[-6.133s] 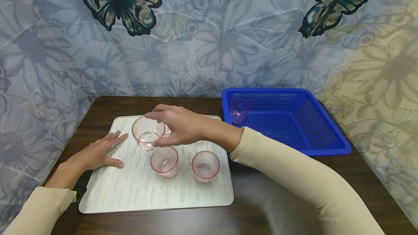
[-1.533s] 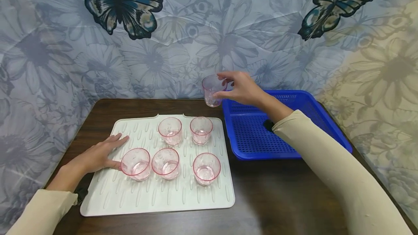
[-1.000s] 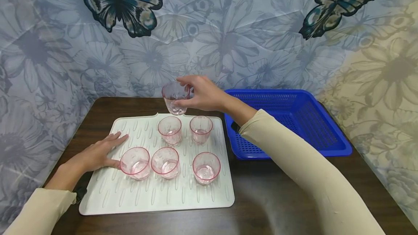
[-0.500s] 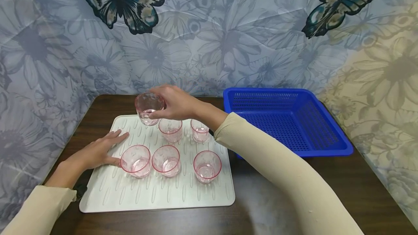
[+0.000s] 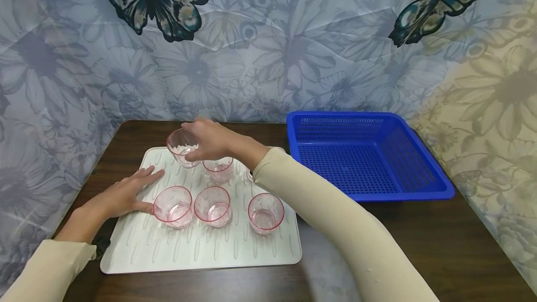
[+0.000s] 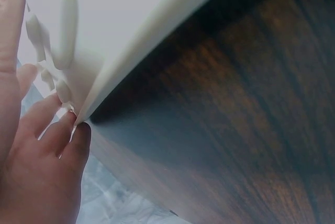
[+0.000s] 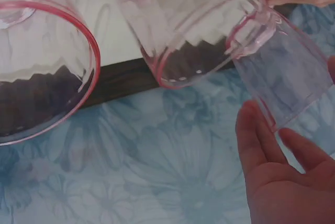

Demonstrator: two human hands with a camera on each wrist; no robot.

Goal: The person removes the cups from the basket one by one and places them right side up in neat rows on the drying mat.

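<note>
Thumb and fingers of my right hand [image 5: 211,141] grip a clear, pink-rimmed drinking glass [image 5: 181,142] from its right side, at the back left of the white ridged drying mat [image 5: 168,255]. In the right wrist view, the fingertips meet the sides of this glass [image 7: 288,77], which appears tilted there. My left hand [image 5: 121,195] rests with spread fingers on the mat's left edge. Its thumb reaches the front left glass [image 5: 174,209]. Beside that stand a middle glass [image 5: 213,209] and a right glass [image 5: 265,216]. Behind them, my right arm partly hides a back glass [image 5: 220,169].
A blue perforated plastic basket [image 5: 377,196] stands at the table's back right, beside the mat. Another back-row glass [image 5: 249,175] is mostly covered by the right forearm. The brown wooden table [image 5: 419,232] ends at a flower-patterned cloth [image 5: 251,69] behind.
My right hand has carried the glass left from over the basket's back left corner to the mat's back left, lowering it. Earlier it placed the front left glass. The left hand stays put.
</note>
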